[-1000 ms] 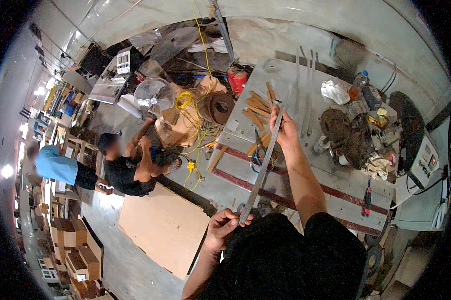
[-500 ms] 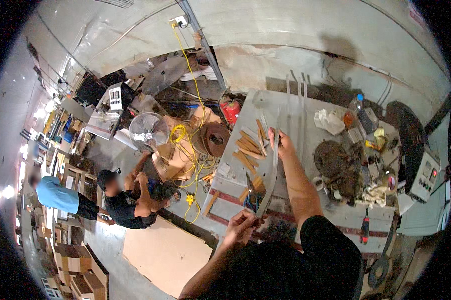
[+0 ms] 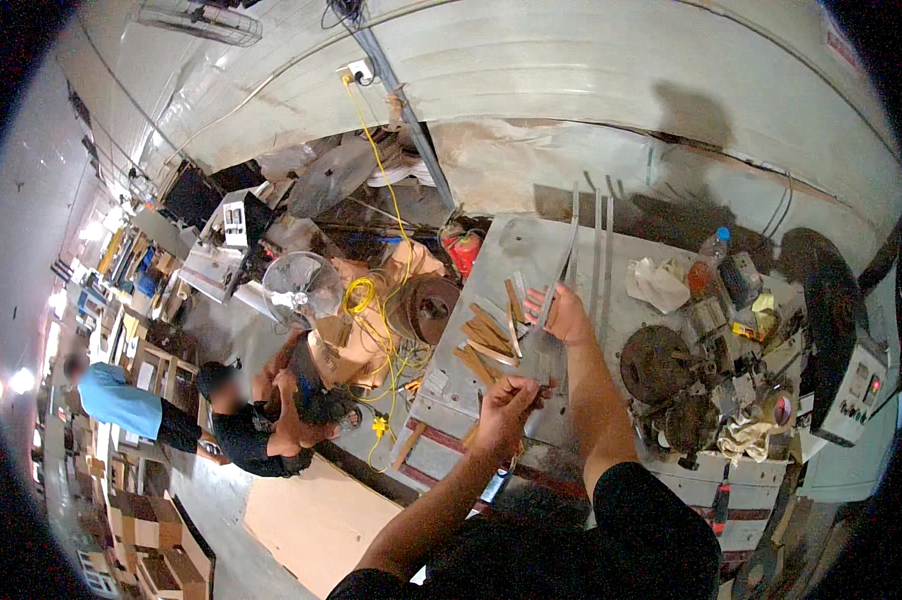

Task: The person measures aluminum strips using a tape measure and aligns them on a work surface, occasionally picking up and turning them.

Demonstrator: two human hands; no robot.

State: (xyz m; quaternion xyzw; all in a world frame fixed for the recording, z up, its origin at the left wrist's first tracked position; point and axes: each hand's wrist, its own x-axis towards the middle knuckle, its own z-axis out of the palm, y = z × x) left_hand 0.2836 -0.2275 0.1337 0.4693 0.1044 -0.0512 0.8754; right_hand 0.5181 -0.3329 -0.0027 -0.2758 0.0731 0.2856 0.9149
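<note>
A thin, flat metal strip (image 3: pixel 561 262) slants across the workbench (image 3: pixel 511 240), its near end in my right hand (image 3: pixel 568 318). Some fingers of that hand are spread along the strip, which seems to lie between them and the thumb. Nearer to me, my left hand (image 3: pixel 509 410) is closed in a pinch; what its fingertips hold, if anything, is too small to make out. Beyond my left hand lies a loose pile of short brown strips (image 3: pixel 489 330). Below my left wrist shows part of a blue-handled tool (image 3: pixel 495 484), mostly covered by my arm.
More long metal strips (image 3: pixel 603 240) lie on the bench. A round dark metal piece (image 3: pixel 655 360), a bottle with a blue cap (image 3: pixel 713 248) and a control box (image 3: pixel 851 390) stand right. A yellow cable (image 3: pixel 361 295) and cage fan (image 3: pixel 301 285) are left, near a seated co-worker (image 3: pixel 256 425).
The metal strip has moved away from me, toward the bench's far side. My left hand has risen off its near end and come closer to my right hand, covering the pliers.
</note>
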